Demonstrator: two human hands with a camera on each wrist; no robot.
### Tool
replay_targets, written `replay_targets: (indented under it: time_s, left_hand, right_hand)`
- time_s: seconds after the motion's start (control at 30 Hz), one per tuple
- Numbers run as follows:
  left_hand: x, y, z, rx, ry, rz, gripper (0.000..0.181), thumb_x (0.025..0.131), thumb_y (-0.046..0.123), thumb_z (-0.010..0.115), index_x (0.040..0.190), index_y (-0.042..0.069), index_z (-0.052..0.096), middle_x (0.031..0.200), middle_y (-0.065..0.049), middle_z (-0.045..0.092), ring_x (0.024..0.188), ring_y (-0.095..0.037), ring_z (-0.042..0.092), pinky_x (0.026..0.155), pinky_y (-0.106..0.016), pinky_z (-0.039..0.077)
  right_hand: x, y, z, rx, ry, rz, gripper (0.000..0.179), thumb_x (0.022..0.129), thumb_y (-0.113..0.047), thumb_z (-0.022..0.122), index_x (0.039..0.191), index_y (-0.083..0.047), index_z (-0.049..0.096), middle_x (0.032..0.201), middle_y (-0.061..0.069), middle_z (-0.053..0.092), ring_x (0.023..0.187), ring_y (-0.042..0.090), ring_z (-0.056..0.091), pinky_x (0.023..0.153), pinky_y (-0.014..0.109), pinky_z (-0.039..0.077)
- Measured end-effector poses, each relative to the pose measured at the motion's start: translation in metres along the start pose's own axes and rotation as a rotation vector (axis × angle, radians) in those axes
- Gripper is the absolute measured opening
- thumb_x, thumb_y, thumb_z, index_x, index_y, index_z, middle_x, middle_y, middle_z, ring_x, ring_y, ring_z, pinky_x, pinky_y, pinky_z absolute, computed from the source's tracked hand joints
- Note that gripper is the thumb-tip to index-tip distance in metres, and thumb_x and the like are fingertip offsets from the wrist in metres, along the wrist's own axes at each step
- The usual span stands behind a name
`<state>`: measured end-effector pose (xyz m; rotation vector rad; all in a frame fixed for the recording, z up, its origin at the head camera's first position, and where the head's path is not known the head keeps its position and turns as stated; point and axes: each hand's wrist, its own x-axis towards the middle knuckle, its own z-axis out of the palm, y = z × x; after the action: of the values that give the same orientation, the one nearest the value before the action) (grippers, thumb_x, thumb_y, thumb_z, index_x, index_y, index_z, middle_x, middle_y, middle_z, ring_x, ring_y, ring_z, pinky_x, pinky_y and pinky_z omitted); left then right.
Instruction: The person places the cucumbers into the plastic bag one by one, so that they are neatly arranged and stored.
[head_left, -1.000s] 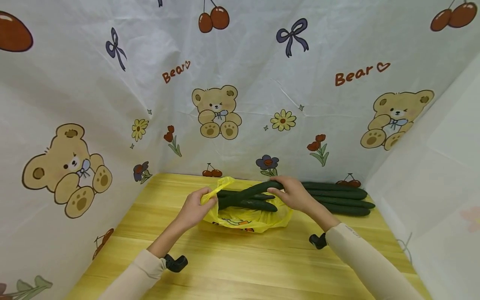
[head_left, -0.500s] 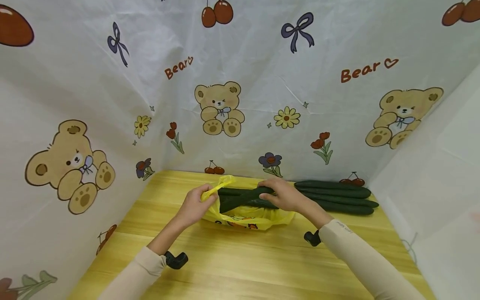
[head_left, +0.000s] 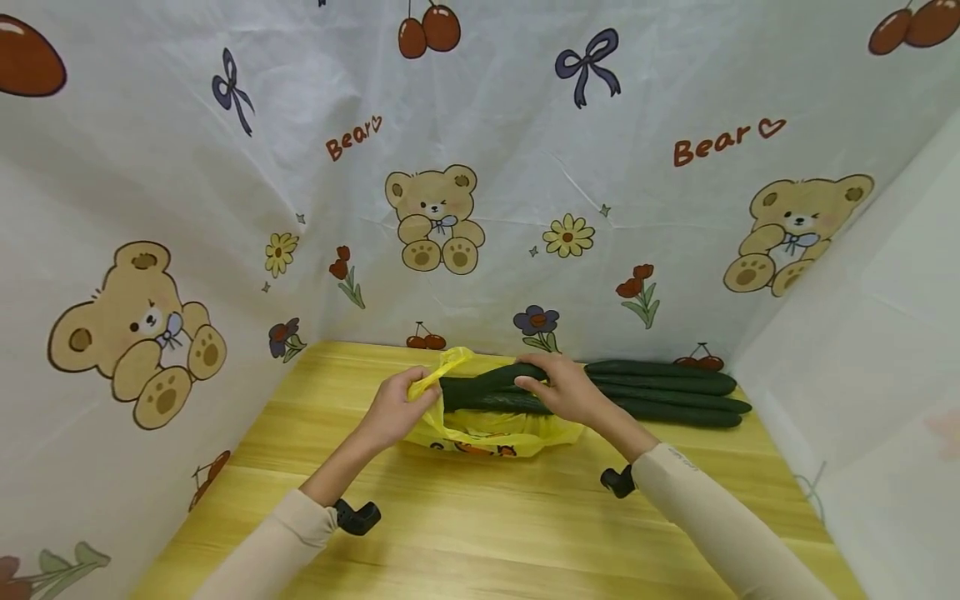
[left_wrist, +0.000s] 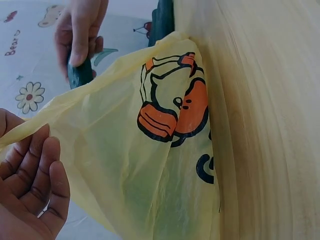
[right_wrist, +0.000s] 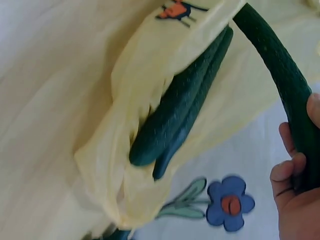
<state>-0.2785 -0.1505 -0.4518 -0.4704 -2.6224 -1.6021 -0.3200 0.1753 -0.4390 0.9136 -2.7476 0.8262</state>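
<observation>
Left hand [head_left: 392, 410] pinches the handle of a yellow plastic bag [head_left: 491, 432], fingers curled around the thin film and lifting the bag's mouth. Right hand [head_left: 564, 388] grips a long dark green cucumber [head_left: 491, 379], fingers wrapped around it, with the cucumber's far end reaching into the bag's mouth. Two more cucumbers [right_wrist: 180, 102] already lie inside the bag, side by side. The bag rests on a yellow wooden worktop [head_left: 480, 525], near its back edge. To the right of the bag, a pile of cucumbers [head_left: 675, 392] lies on the worktop. Behind the bag hangs a white cloth [head_left: 480, 183] printed with bears, flowers and cherries.
</observation>
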Motion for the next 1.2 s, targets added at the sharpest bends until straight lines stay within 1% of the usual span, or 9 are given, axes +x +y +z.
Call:
replay_targets:
  time_s: [0.1,0.17,0.23,0.43,0.6,0.83,0.97,1.07,1.2]
  left_hand:
    - [0.0,0.001,0.001,0.0,-0.005,0.002,0.016,0.108,0.027,0.063,0.111,0.013,0.07,0.074,-0.004,0.05,0.047,-0.011,0.034,0.046,-0.024,0.035]
    - [0.0,0.002,0.001,0.002,-0.001,0.006,0.014,0.108,0.027,0.064,0.109,0.015,0.07,0.075,-0.004,0.051,0.047,-0.011,0.034,0.046,-0.024,0.035]
    - [0.0,0.002,0.001,0.001,-0.001,0.011,0.013,0.108,0.027,0.064,0.108,0.015,0.07,0.076,-0.005,0.052,0.049,-0.01,0.036,0.047,-0.024,0.036]
    - [0.0,0.001,-0.001,-0.005,-0.005,0.02,0.016,0.107,0.028,0.066,0.107,0.012,0.07,0.081,-0.006,0.053,0.053,-0.009,0.041,0.051,-0.026,0.041]
    - [-0.001,0.0,-0.001,-0.012,-0.005,0.017,0.018,0.107,0.028,0.067,0.108,0.011,0.071,0.08,-0.006,0.053,0.052,-0.009,0.041,0.051,-0.026,0.04]
    - [-0.001,0.0,-0.001,-0.014,-0.011,0.005,0.017,0.108,0.028,0.064,0.107,0.013,0.07,0.073,-0.003,0.048,0.048,-0.009,0.035,0.048,-0.025,0.036]
    - [-0.003,-0.001,-0.002,-0.011,-0.012,0.003,0.014,0.108,0.028,0.063,0.106,0.015,0.069,0.069,-0.001,0.045,0.047,-0.011,0.033,0.048,-0.024,0.035]
    - [-0.003,-0.002,-0.002,-0.016,-0.01,0.001,0.015,0.108,0.028,0.064,0.106,0.015,0.07,0.067,0.001,0.045,0.047,-0.011,0.033,0.048,-0.024,0.035]
    - [-0.002,-0.004,-0.001,-0.021,-0.01,0.007,0.015,0.108,0.028,0.064,0.107,0.014,0.07,0.065,0.001,0.045,0.046,-0.01,0.033,0.046,-0.024,0.035]
  right_hand:
    - [0.006,-0.005,0.011,-0.025,0.011,-0.021,0.046,0.11,-0.033,0.063,0.147,-0.006,0.063,0.145,0.015,0.069,0.118,0.033,0.072,0.104,0.055,0.057]
    - [0.009,-0.009,0.017,-0.049,0.012,-0.026,0.046,0.11,-0.034,0.063,0.147,-0.006,0.063,0.144,0.015,0.069,0.127,0.034,0.07,0.106,0.055,0.057]
    - [0.01,-0.01,0.022,-0.074,0.014,-0.023,0.045,0.11,-0.034,0.062,0.146,-0.006,0.063,0.143,0.015,0.07,0.126,0.034,0.07,0.106,0.055,0.057]
    - [0.008,-0.009,0.023,-0.065,0.056,0.012,0.044,0.109,-0.032,0.064,0.145,-0.006,0.064,0.141,0.016,0.071,0.121,0.035,0.072,0.103,0.056,0.058]
    - [0.008,-0.007,0.024,-0.039,0.082,0.028,0.045,0.11,-0.034,0.063,0.146,-0.006,0.063,0.14,0.015,0.072,0.117,0.034,0.073,0.101,0.056,0.058]
    - [0.016,-0.006,0.03,-0.02,-0.041,0.027,0.042,0.11,-0.032,0.063,0.145,-0.008,0.063,0.135,0.013,0.073,0.101,0.024,0.073,0.091,0.047,0.059]
    - [0.022,-0.002,0.021,-0.039,-0.123,0.057,0.041,0.108,-0.028,0.067,0.143,-0.007,0.063,0.134,0.012,0.072,0.109,0.026,0.073,0.095,0.048,0.06]
    - [0.024,-0.002,0.012,-0.117,-0.188,0.074,0.04,0.104,-0.031,0.074,0.138,-0.01,0.065,0.13,0.01,0.073,0.112,0.027,0.073,0.097,0.047,0.06]
    - [0.026,-0.002,0.011,-0.276,-0.257,0.052,0.037,0.098,-0.033,0.081,0.127,-0.012,0.07,0.119,0.008,0.076,0.101,0.023,0.072,0.089,0.044,0.06]
